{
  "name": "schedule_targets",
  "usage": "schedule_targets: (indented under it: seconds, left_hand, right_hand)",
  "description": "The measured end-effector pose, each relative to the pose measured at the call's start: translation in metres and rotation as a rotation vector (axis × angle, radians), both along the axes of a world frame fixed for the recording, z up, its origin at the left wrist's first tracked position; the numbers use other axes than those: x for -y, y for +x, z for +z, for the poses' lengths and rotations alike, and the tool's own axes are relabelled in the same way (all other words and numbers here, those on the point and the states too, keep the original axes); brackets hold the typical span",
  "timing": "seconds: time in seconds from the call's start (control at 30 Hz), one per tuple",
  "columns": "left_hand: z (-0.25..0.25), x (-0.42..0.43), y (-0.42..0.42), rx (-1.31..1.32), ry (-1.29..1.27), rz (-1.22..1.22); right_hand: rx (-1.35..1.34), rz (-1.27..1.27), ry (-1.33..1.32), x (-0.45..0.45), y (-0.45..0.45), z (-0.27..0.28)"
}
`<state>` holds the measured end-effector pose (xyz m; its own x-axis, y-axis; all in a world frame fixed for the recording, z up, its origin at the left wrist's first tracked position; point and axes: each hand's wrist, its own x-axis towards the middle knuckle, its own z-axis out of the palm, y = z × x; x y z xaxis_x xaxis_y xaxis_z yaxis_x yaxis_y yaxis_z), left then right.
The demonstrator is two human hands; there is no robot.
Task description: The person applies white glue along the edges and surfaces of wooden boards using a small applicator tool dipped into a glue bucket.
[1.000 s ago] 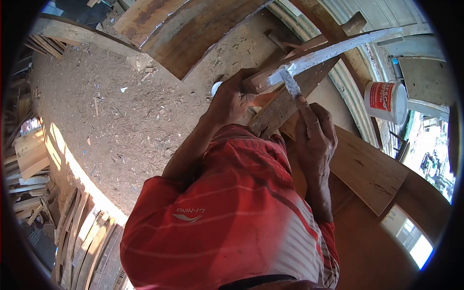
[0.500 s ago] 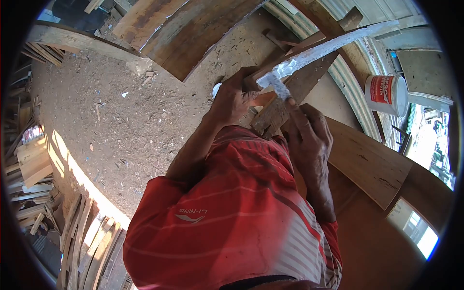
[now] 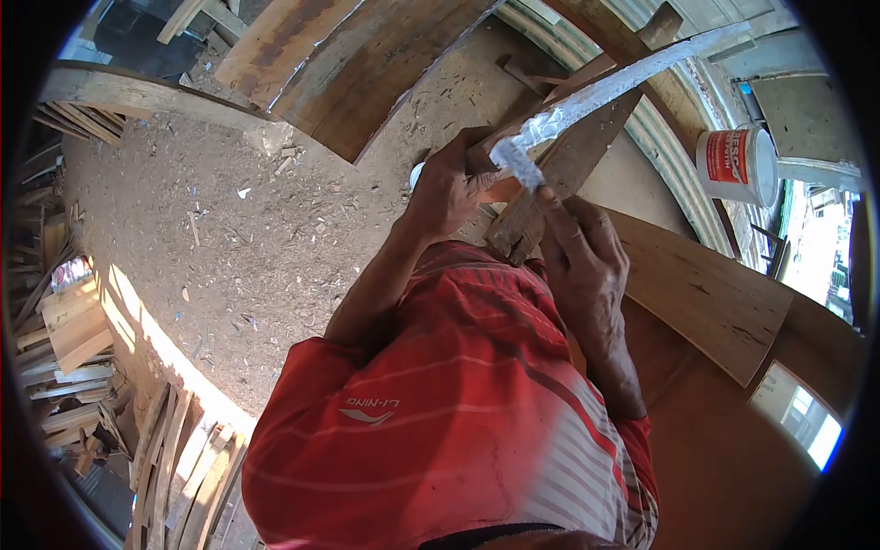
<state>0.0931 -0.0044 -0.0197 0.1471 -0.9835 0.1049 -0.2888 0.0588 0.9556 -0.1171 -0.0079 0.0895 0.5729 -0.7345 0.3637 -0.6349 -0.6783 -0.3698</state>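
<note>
Left hand (image 3: 449, 188): closed round the near end of a wooden board (image 3: 605, 98), thumb on the near side, the farther fingers partly hidden by the wood. Right hand (image 3: 587, 257): gripping a narrow flat tool (image 3: 524, 168) smeared with white, index finger extended to its lower end; the material of the tool could not be told. The tool's upper end touched the white-coated end of the board, just beside the left hand. The board itself ran from the left hand up and away to the right, its upward edge covered in white along the visible length, thicker and glossier near the hands. Below it lay a rough timber (image 3: 587, 160), its near end close to the wearer's waist. One red shirt (image 3: 440, 367), with pale stripes and small white lettering, filled the lower middle of the view. One white bucket (image 3: 733, 168) with a red label was well to the right of the hands, near a strip of corrugated sheet (image 3: 674, 170). One flat plank (image 3: 706, 284) lay right of the right hand. One part of a white container (image 3: 415, 174) showed behind the left wrist. Beyond it were two broad wooden panels (image 3: 385, 78), pale along their edges. The ground (image 3: 257, 238), left, was strewn with shavings and scraps. At the far left were a long beam (image 3: 156, 96) and, lower down, a pile of wooden strips (image 3: 170, 458).
</note>
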Motion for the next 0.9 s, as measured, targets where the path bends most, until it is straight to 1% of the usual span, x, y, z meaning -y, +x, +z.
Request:
schedule_targets:
  seconds: [0.07, 0.17, 0.27, 0.37, 0.47, 0.5, 0.57, 0.6, 0.7, 0.77, 0.8, 0.87, 0.9]
  left_hand:
    - [-0.009, 0.002, 0.000, 0.037, -0.051, 0.026]
    - [-0.005, 0.003, 0.001, 0.025, -0.065, 0.015]
    - [0.003, 0.003, -0.001, -0.036, -0.052, 0.015]
    - [0.004, 0.001, 0.001, -0.036, -0.025, -0.003]
    - [0.006, 0.001, 0.004, -0.038, -0.002, -0.022]
    - [0.007, 0.002, 0.004, -0.046, 0.002, -0.023]
    - [-0.007, 0.006, 0.005, 0.047, -0.109, -0.019]
    - [-0.012, 0.007, 0.005, 0.093, -0.166, -0.013]
    - [0.003, 0.005, 0.005, 0.081, -0.044, -0.021]
    - [0.001, 0.007, 0.005, 0.077, -0.106, -0.018]
    - [0.000, 0.007, 0.005, 0.074, -0.136, -0.014]
    - [-0.001, 0.006, 0.004, 0.068, -0.110, -0.013]
    - [-0.001, 0.007, 0.004, 0.066, -0.099, -0.010]
  right_hand:
    - [0.041, -0.074, 0.018, 0.005, 0.004, 0.006]
    - [0.049, 0.036, -0.023, 0.000, 0.010, 0.012]
    - [-0.020, -0.013, -0.029, 0.003, 0.008, 0.008]
    - [0.000, -0.025, 0.008, 0.001, 0.008, 0.012]
    - [-0.020, 0.039, -0.039, -0.005, 0.011, 0.007]
    - [-0.014, -0.005, -0.027, -0.003, 0.010, 0.006]
    - [-0.003, -0.080, -0.007, 0.004, 0.003, 0.004]
    - [-0.005, -0.063, -0.025, 0.003, 0.003, 0.004]
    - [-0.017, -0.056, -0.064, 0.000, 0.000, 0.004]
    - [-0.034, -0.097, -0.071, 0.006, -0.005, 0.006]
    - [-0.029, -0.160, -0.066, 0.013, -0.009, 0.004]
    - [-0.020, -0.285, -0.055, 0.028, -0.017, -0.001]
    - [0.008, -0.263, -0.068, 0.028, -0.016, 0.002]
